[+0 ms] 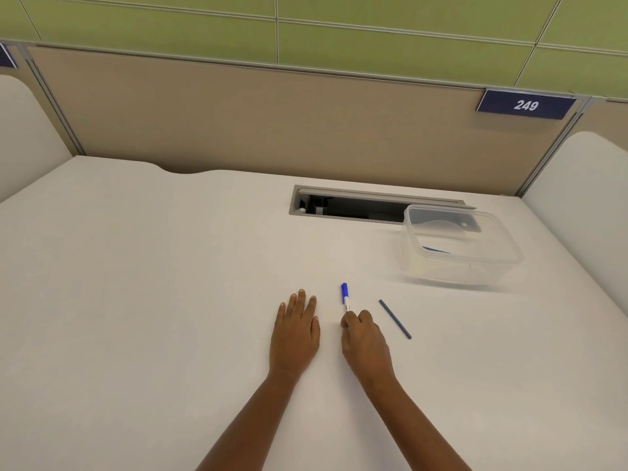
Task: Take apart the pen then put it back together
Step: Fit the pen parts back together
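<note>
Here we pinch the pen (345, 298) in our right hand (363, 338), left hand (295, 329) flat with straight fingers on the desk (170, 283), the refill (395, 318) nearby.

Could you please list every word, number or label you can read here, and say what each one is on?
"249": white digits on the dark blue rectangular plate at the top of the beige partition panel.
Any print on the white pen with a blue cap: too small to read.
The second dark blue plate at the far left edge: cut off, unreadable.
</note>
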{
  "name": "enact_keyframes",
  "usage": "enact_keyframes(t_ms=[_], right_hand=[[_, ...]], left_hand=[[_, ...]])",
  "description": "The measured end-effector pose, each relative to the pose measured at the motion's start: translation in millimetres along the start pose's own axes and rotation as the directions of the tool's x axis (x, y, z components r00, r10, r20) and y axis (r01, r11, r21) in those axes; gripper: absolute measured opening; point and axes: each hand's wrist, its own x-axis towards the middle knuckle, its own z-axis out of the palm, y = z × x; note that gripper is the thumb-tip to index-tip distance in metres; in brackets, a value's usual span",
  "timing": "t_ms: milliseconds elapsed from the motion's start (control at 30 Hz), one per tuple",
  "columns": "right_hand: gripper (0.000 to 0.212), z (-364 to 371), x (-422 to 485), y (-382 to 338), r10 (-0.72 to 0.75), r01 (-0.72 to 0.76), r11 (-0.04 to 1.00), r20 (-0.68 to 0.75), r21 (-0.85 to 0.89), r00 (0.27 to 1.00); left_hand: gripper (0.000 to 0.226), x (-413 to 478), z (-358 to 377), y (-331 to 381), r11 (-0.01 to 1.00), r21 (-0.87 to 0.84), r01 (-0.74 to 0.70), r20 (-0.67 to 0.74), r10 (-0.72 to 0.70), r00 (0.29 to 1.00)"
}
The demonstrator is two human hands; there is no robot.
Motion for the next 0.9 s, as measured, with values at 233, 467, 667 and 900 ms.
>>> enact_keyframes(t_ms=[233, 467, 667, 900], right_hand=[[0.010, -7.5, -1.8, -1.6, 0.045, -0.049, 0.920, 0.019, 0.389, 0.999], [0.007, -9.5, -5.9, -17.9, 0.028, 0.030, 0.783, -0.085, 0.621, 0.996], [0.005, -11.6, -7.8, -29.9, -0.027, 0.133, 0.798, -0.185, 0.588, 0.982], [0.014, -17.6, -8.9, -16.0, 0.039, 0.069, 0.850, -0.194, 0.522, 0.980]], left_hand=[[0.041, 0.4, 6.5, -5.9, 0.993, -0.121, 0.011, 0.014, -0.009, 1.000], [0.037, 7.7, -21.6, 9.2, 0.445, -0.806, 0.391, 0.238, -0.360, 0.902], [0.026, 3.1, -32.4, 12.5, 0.101, -0.878, 0.467, 0.432, -0.251, 0.866], [0.018, 3.5, -31.1, -2.1, -0.188, -0.829, 0.526, 0.558, -0.221, 0.800]])
